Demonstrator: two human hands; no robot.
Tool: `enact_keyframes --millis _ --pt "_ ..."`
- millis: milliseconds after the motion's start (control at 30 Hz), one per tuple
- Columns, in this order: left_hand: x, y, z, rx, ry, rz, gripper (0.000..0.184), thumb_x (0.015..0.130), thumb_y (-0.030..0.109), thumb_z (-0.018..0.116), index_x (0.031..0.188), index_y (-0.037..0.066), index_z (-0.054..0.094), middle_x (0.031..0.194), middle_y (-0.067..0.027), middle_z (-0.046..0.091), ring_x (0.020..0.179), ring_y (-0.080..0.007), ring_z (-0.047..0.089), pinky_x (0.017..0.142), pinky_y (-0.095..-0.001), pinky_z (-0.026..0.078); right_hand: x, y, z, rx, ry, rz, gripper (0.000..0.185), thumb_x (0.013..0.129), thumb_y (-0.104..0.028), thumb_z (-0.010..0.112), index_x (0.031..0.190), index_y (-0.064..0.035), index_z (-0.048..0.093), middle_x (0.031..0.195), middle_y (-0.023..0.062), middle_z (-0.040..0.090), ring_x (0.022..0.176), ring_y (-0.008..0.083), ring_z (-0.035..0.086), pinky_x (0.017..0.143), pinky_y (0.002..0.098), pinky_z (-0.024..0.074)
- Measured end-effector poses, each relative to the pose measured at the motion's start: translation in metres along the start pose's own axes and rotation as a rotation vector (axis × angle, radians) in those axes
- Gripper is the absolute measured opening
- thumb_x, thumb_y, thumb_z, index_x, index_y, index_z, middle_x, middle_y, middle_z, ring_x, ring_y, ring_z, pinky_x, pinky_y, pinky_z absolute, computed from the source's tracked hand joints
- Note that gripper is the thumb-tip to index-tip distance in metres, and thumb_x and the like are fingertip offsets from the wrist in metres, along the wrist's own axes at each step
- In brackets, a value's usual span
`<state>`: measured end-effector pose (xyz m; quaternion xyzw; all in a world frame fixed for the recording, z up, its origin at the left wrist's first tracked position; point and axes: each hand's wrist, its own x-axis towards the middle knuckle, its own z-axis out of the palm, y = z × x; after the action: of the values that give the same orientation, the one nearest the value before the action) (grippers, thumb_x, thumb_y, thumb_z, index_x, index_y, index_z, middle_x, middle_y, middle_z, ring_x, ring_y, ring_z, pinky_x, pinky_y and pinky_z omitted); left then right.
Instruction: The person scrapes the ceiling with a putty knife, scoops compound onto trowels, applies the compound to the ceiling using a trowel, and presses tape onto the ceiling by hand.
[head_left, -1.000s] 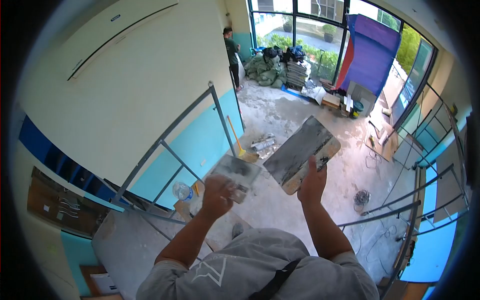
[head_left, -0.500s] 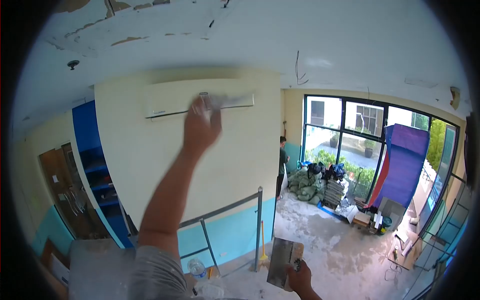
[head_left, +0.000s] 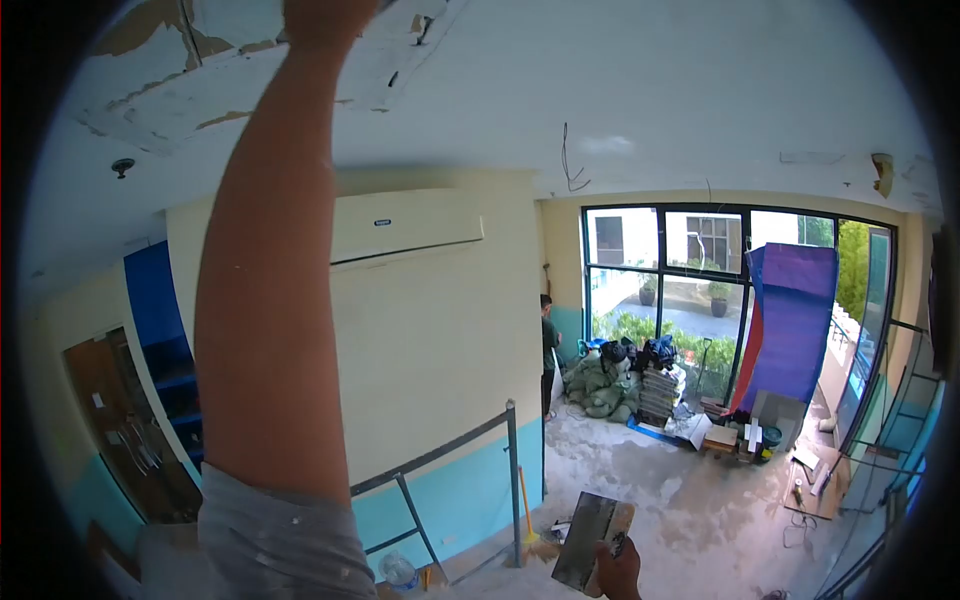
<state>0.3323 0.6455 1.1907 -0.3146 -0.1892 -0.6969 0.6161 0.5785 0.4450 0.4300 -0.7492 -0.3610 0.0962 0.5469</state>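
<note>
My left arm reaches up past the wall air conditioner point(head_left: 410, 228), and my left hand point(head_left: 325, 22) is cut off by the top edge, close to the damaged ceiling point(head_left: 230, 70). A thin dark sliver by that hand fits the blurred putty knife gripped half a second ago; its blade is out of view. At the lower right, my right hand point(head_left: 618, 572) is closed on a plastering trowel point(head_left: 588, 540), thumb over its tan side. The wide, grey, smeared metal face points up, held apart from the floor.
A grey metal rail point(head_left: 440, 455) stands before the wall. Below are a clear plastic bottle point(head_left: 398, 570) and a broom point(head_left: 528, 505). Green sacks point(head_left: 603, 385) lie by the window, with a person point(head_left: 548, 350) beside them. A purple panel point(head_left: 795, 320) leans against the glass.
My left hand has risen from in front of the air conditioner to the ceiling at the top edge. The view has tilted upward. The trowel stays in my right hand, slightly lower and further right.
</note>
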Motion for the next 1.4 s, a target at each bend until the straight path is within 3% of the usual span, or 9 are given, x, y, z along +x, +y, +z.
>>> enact_keyframes --millis 233,367,433,700,733,867,1100,1267,1400 --pt "-0.073 -0.164 0.049 0.846 -0.025 0.539 0.038 0.088 0.023 0.054 0.115 -0.005 0.053 0.113 -0.0213 0.058 0.104 -0.0350 0.056 0.089 -0.0415 0.044 -0.024 0.008 -0.014 0.142 0.113 0.294 0.040 0.088 -0.025 0.060 0.113 0.0064 0.056 0.106 0.0200 0.064 0.100 0.0303 0.061 0.087 0.0390 0.0463" --pt "-0.229 -0.179 -0.097 -0.007 -0.632 0.605 0.048 0.087 0.027 0.061 0.124 -0.001 0.050 0.114 -0.0209 0.060 0.103 -0.0344 0.059 0.088 -0.0404 0.047 -0.032 0.066 -0.013 0.499 0.106 0.443 0.037 0.091 -0.025 0.056 0.114 0.0034 0.054 0.102 0.0139 0.061 0.089 0.0229 0.060 0.078 0.0355 0.0490" --pt "-0.333 -0.103 -0.219 -0.638 -1.109 -0.433 0.054 0.084 0.038 0.062 0.120 0.000 0.053 0.105 -0.0210 0.063 0.095 -0.0335 0.061 0.085 -0.0424 0.048 -0.039 0.088 -0.011 0.670 0.071 0.559 0.035 0.091 -0.023 0.056 0.115 0.0026 0.053 0.103 0.0127 0.061 0.090 0.0236 0.061 0.076 0.0369 0.0506" --pt "-0.587 -0.050 -0.692 -0.070 -2.150 -0.996 0.052 0.081 0.039 0.065 0.108 -0.004 0.056 0.093 -0.0265 0.064 0.091 -0.0434 0.061 0.076 -0.0467 0.047 -0.064 0.175 0.007 0.712 -0.239 0.965 0.028 0.088 -0.015 0.060 0.109 0.0024 0.053 0.099 0.0131 0.061 0.088 0.0255 0.064 0.072 0.0389 0.0556" --pt "-0.555 -0.047 -0.720 -0.116 -2.211 -1.398 0.050 0.081 0.037 0.064 0.106 -0.005 0.055 0.088 -0.0265 0.064 0.087 -0.0434 0.062 0.074 -0.0477 0.048 -0.070 0.177 0.018 0.639 -0.277 1.004 0.027 0.088 -0.015 0.060 0.108 0.0023 0.054 0.099 0.0131 0.061 0.086 0.0252 0.064 0.072 0.0388 0.0559" --pt "-0.560 -0.116 -0.924 -0.189 -2.744 -0.233 0.035 0.081 0.026 0.062 0.098 -0.004 0.056 0.093 -0.0248 0.061 0.086 -0.0386 0.063 0.075 -0.0458 0.051 -0.097 0.199 0.064 0.520 -0.432 1.141 0.026 0.088 -0.016 0.060 0.106 0.0020 0.054 0.098 0.0137 0.062 0.085 0.0248 0.064 0.073 0.0396 0.0566" --pt "-0.532 -0.227 -1.086 0.157 -2.972 -0.439 0.036 0.079 0.026 0.065 0.097 -0.003 0.054 0.093 -0.0237 0.062 0.089 -0.0371 0.063 0.076 -0.0441 0.051 -0.131 0.192 0.178 0.309 -0.749 1.158 0.023 0.089 -0.015 0.059 0.107 -0.0014 0.054 0.095 0.0107 0.061 0.088 0.0239 0.064 0.076 0.0416 0.0572" --pt "-0.498 -0.211 -1.048 0.432 -2.792 -0.753 0.041 0.079 0.026 0.066 0.102 -0.004 0.052 0.094 -0.0255 0.064 0.089 -0.0405 0.063 0.076 -0.0457 0.051 -0.152 0.186 0.235 0.256 -0.852 1.181 0.024 0.089 -0.016 0.059 0.107 -0.0006 0.054 0.096 0.0110 0.061 0.089 0.0248 0.064 0.076 0.0426 0.0566" --pt "-0.510 -0.235 -1.087 0.076 -2.902 -0.589 0.041 0.079 0.027 0.067 0.104 -0.002 0.051 0.094 -0.0260 0.064 0.089 -0.0425 0.062 0.075 -0.0476 0.050 -0.169 0.197 0.264 0.304 -0.861 1.224 0.040 0.086 -0.019 0.064 0.120 -0.0022 0.051 0.099 0.0117 0.061 0.094 0.0256 0.062 0.081 0.0461 0.0515"
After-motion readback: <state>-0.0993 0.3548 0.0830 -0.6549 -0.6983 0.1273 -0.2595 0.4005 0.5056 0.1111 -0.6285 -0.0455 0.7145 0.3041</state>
